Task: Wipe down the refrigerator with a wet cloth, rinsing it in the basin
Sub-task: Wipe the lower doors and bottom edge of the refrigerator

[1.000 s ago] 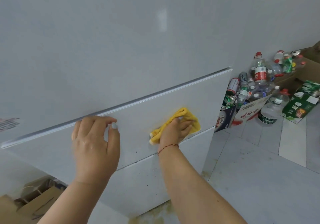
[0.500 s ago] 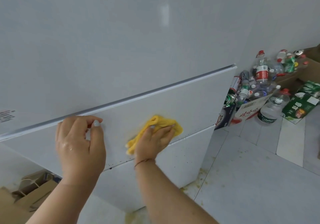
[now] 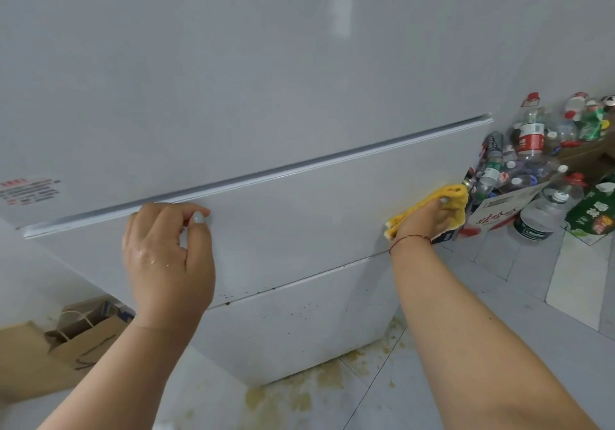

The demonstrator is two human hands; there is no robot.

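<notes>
1. Our left hand (image 3: 168, 256), fingers curled round nothing, rests against the drawer front just under the refrigerator (image 3: 266, 63) handle rail, probably to brace us
2. Our right hand (image 3: 424, 221) grips the bunched yellow cloth (image 3: 456, 196), pressing it to the drawer's right edge, apparently ending a wipe
3. Right of that grip, a cardboard box (image 3: 499, 211) holds empty plastic bottles (image 3: 530, 137)
4. No basin shows
</notes>
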